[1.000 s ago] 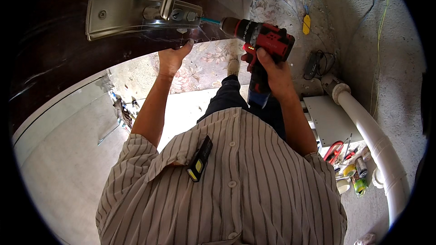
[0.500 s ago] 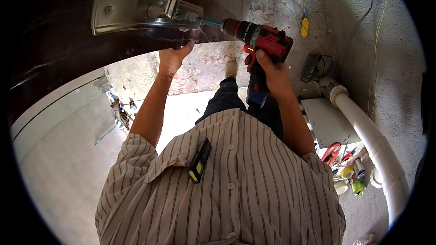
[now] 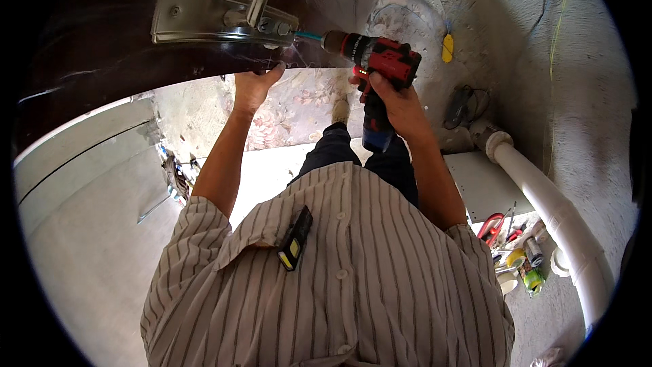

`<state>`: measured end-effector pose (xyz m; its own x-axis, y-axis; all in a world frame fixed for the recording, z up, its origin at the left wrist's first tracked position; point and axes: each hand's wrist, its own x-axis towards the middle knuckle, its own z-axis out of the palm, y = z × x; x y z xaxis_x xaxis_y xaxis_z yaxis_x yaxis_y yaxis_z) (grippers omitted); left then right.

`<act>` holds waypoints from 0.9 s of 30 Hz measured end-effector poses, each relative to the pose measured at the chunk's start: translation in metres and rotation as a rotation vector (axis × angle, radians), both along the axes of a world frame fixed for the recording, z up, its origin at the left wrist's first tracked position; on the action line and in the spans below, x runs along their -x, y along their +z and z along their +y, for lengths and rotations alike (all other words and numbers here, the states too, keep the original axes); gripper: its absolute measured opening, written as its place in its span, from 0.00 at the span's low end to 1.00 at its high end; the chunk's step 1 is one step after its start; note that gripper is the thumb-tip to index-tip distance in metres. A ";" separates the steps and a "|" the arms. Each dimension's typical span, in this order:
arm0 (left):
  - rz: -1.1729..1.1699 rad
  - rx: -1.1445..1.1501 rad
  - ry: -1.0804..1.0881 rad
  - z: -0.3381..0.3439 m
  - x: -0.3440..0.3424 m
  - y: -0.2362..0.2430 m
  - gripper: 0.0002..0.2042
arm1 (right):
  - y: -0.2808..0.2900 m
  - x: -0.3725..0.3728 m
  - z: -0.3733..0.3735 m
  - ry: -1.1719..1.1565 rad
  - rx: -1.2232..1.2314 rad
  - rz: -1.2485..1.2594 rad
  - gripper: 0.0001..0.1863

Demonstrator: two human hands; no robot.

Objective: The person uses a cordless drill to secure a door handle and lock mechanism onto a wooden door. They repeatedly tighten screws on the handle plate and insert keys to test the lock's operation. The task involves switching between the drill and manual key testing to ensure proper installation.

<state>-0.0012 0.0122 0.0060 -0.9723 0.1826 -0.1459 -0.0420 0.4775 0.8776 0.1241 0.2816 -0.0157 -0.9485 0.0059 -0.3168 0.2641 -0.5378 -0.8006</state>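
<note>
right hand (image 3: 394, 98) grips red drill (image 3: 377, 61) against metal door plate (image 3: 217, 17); left hand (image 3: 255, 85), seemingly open, braces door edge (image 3: 204, 71).

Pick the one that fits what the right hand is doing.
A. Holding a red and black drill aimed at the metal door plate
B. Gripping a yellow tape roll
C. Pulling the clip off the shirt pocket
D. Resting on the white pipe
A: the right hand grips the drill, whose bit points at the metal plate on the dark door.

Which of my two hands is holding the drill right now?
The right hand grips the red and black drill, while the left hand only rests against the dark door's edge below the metal plate.
</note>
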 end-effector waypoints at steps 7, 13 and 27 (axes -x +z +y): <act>0.042 0.020 -0.016 0.003 -0.001 0.002 0.14 | -0.001 -0.001 0.002 -0.019 -0.059 0.007 0.18; 0.044 -0.062 -0.016 0.001 0.001 -0.004 0.13 | -0.006 0.001 0.002 -0.011 -0.104 0.057 0.17; 0.267 0.133 -0.089 -0.016 0.005 0.002 0.21 | 0.011 -0.035 0.006 -0.307 -0.071 -0.137 0.24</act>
